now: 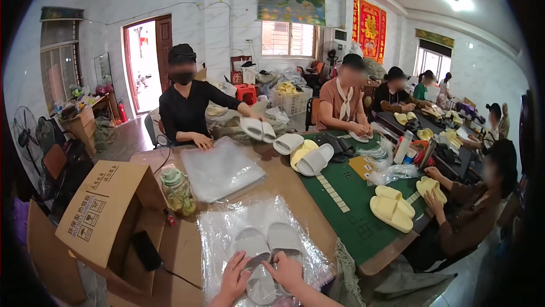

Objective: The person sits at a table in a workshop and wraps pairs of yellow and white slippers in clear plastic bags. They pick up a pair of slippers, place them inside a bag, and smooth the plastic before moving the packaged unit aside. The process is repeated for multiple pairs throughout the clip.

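Several light grey slippers lie on a stack of clear plastic bags (216, 233) in front of me. Two of them, a left slipper (250, 241) and a right slipper (285, 237), have their straps on the far side. Closer to me, a nearer grey slipper (261, 289) sits between my hands. My left hand (233, 277) grips its left side, fingers curved over the edge. From the right, my right hand (285, 273) holds it close to the dark opening under the strap. The undersides of my fingers are hidden.
An open cardboard box (93, 216) with a black phone (146, 251) stands left, beside a jar (177, 190). Opposite, a person in black (190, 108) holds grey slippers (258, 129) over more bags (221, 168). Yellow slippers (392, 209) lie on the green mat (318, 205), near other workers.
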Tool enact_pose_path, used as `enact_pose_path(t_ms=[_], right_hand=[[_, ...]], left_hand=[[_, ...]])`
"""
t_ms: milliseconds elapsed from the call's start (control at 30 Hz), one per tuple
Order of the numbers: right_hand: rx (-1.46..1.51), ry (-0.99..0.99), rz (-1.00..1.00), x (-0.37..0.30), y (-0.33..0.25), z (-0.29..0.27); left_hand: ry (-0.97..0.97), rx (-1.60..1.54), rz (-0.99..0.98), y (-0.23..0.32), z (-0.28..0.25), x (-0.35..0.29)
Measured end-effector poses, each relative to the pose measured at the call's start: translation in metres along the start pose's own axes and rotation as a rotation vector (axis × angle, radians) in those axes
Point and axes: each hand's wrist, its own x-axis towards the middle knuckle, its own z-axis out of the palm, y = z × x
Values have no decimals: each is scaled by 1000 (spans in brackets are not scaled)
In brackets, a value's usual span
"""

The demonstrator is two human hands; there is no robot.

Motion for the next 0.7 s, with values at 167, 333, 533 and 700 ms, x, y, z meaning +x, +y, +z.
enact_pose_path(t_ms=[167, 333, 533, 700], right_hand=[[31, 14, -2, -1, -1, 0], [30, 20, -21, -1, 0, 0], [39, 29, -28, -1, 2, 2], [23, 41, -35, -1, 4, 5]], left_hand=[[-6, 4, -30, 3, -1, -1], [-14, 16, -18, -2, -1, -1], [-7, 1, -4, -2, 0, -2], [-17, 10, -32, 1, -1, -2]])
